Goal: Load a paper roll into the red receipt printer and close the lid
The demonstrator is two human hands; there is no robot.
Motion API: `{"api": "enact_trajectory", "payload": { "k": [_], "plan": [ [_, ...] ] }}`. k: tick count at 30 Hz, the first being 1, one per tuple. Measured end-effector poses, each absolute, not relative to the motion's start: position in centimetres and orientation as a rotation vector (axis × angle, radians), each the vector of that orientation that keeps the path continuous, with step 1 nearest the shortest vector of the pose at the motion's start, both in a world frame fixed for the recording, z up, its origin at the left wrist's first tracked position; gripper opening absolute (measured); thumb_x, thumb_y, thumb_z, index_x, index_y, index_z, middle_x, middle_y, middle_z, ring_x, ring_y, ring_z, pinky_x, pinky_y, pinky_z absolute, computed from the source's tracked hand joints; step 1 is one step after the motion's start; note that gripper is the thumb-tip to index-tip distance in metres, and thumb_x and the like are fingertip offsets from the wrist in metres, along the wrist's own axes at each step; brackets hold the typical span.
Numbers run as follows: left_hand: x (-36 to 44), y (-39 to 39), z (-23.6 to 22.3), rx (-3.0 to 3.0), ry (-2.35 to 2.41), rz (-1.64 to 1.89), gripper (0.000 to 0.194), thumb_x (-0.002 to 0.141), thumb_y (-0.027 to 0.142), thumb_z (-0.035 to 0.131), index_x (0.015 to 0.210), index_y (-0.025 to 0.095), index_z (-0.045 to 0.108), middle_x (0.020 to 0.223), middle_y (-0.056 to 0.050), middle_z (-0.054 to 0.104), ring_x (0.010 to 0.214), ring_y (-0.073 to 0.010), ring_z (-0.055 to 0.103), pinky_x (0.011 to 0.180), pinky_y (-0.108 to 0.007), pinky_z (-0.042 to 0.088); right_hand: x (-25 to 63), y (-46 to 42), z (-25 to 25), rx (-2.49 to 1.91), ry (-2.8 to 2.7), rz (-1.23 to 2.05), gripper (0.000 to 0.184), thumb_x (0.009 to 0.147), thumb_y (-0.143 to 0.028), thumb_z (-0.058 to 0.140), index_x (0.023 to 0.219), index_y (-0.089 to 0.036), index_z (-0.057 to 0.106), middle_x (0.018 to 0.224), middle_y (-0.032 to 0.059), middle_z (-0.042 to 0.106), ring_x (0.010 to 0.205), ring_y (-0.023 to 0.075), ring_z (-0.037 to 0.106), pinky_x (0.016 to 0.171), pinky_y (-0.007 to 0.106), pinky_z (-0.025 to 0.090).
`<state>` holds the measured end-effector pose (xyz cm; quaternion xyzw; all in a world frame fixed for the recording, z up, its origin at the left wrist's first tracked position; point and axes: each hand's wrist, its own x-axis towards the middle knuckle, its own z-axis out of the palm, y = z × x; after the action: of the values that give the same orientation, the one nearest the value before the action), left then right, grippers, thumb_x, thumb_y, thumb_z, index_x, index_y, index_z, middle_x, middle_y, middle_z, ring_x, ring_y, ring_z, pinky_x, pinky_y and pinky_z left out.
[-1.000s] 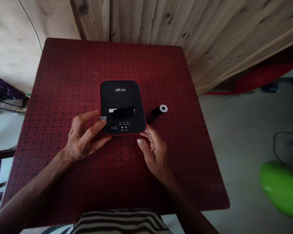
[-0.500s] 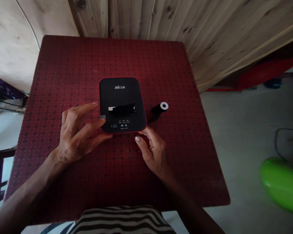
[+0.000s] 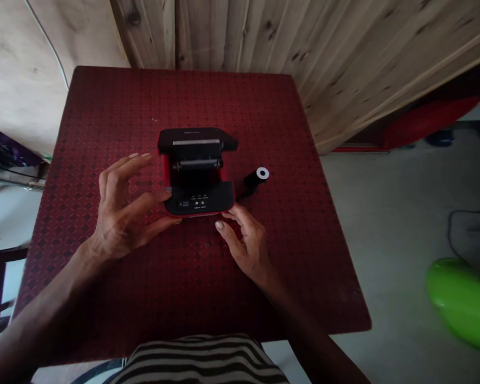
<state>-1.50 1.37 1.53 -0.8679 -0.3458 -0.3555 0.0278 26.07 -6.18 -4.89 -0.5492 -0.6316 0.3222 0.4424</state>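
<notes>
A printer (image 3: 220, 196) stands on the counter (image 3: 308, 256), lid (image 3: 198, 134) up. The left hand (image 3: 122, 216), fingers spread, touches its left latch (image 3: 167, 190); the right hand (image 3: 250, 240), thumb apart, probably steadies its near-right corner, though shadowed. A roll (image 3: 256, 176) sits clear, to the right.

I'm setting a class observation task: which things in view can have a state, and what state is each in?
Left hand: fingers spread, index fingertip on the grey tab
Right hand: fingertips at the box's front right corner
Lid: open, raised and tilted back
Grey tab: touched; whether pressed, unclear
Box: open, on the table
Roll: right of the box, untouched
</notes>
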Motion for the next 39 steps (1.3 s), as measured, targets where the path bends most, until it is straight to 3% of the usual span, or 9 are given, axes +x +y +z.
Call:
{"api": "enact_trajectory", "payload": {
  "k": [5,7,10,12,29,33,36,39],
  "plan": [
    [-1.2,0.6,0.5,-2.728,-1.2,-1.138,0.048,0.091,0.042,0.091,0.131,0.026,0.069,0.156,-0.015,0.054,0.142,-0.0325,0.061,0.117,-0.052,0.058,25.6,-5.8,-4.9,-1.342,-1.573,0.758,0.043,0.104,-0.041,0.073,0.143,-0.025,0.066,0.145,0.0125,0.076,0.127,0.0267,0.077,0.105,0.049,0.069],
    [-1.1,0.1,-0.8,-2.753,-1.303,-1.223,0.071,0.089,0.052,0.092,0.146,0.027,0.058,0.153,-0.015,0.056,0.143,-0.0328,0.062,0.117,-0.054,0.06,25.3,-5.9,-5.1,-1.36,-1.574,0.73,0.041,0.104,-0.04,0.072,0.142,-0.026,0.066,0.145,0.0121,0.076,0.126,0.0266,0.078,0.105,0.05,0.069],
    [-0.8,-0.8,-3.1,-2.818,-1.57,-1.268,0.118,0.084,0.068,0.089,0.172,0.026,0.023,0.166,-0.023,0.045,0.149,-0.0385,0.059,0.114,-0.058,0.062,25.2,-6.0,-5.3,-1.374,-1.583,0.7,0.04,0.104,-0.039,0.071,0.142,-0.026,0.066,0.143,0.0122,0.077,0.124,0.0265,0.079,0.103,0.05,0.07],
    [-0.6,-1.4,-4.3,-2.894,-1.618,-1.156,0.127,0.086,0.071,0.086,0.177,0.025,0.011,0.17,-0.025,0.043,0.152,-0.0412,0.056,0.117,-0.06,0.06,25.1,-6.1,-5.3,-1.375,-1.58,0.697,0.041,0.104,-0.04,0.071,0.141,-0.026,0.066,0.142,0.0123,0.078,0.123,0.0265,0.079,0.102,0.049,0.071],
    [0.1,-5.7,-5.3,-2.943,-1.67,-1.131,0.123,0.091,0.064,0.083,0.178,0.018,0.01,0.17,-0.028,0.043,0.159,-0.0431,0.046,0.125,-0.064,0.053,25.9,-7.7,-3.8,-1.441,-1.643,0.775,0.033,0.105,-0.04,0.068,0.134,-0.024,0.07,0.132,0.013,0.081,0.115,0.0268,0.081,0.099,0.049,0.069],
    [0.1,-5.7,-5.8,-2.943,-1.661,-1.177,0.117,0.096,0.059,0.08,0.178,0.015,0.01,0.17,-0.028,0.043,0.159,-0.0421,0.046,0.126,-0.062,0.052,27.6,-6.4,-0.5,-1.486,-1.657,0.444,0.034,0.106,-0.037,0.068,0.139,-0.029,0.072,0.124,0.0088,0.083,0.101,0.0252,0.081,0.088,0.046,0.069],
    [0.1,-5.7,-5.9,-2.963,-1.649,-1.181,0.119,0.097,0.06,0.078,0.178,0.014,0.005,0.173,-0.029,0.038,0.161,-0.043,0.043,0.125,-0.063,0.053,26.9,-3.6,2.8,-1.417,-1.825,0.129,0.025,0.106,-0.024,0.069,0.127,-0.032,0.078,0.118,0.0054,0.084,0.107,0.0249,0.079,0.098,0.046,0.066],
    [0.1,-5.8,-5.9,-2.988,-1.655,-1.169,0.122,0.097,0.062,0.076,0.178,0.015,-0.001,0.176,-0.03,0.032,0.164,-0.0446,0.039,0.126,-0.066,0.052,24.2,0.8,4.7,-1.271,-2.266,0.199,0.021,0.109,-0.022,0.063,0.119,-0.027,0.081,0.13,0.0079,0.083,0.115,0.0276,0.077,0.106,0.049,0.063]
  ]
}}
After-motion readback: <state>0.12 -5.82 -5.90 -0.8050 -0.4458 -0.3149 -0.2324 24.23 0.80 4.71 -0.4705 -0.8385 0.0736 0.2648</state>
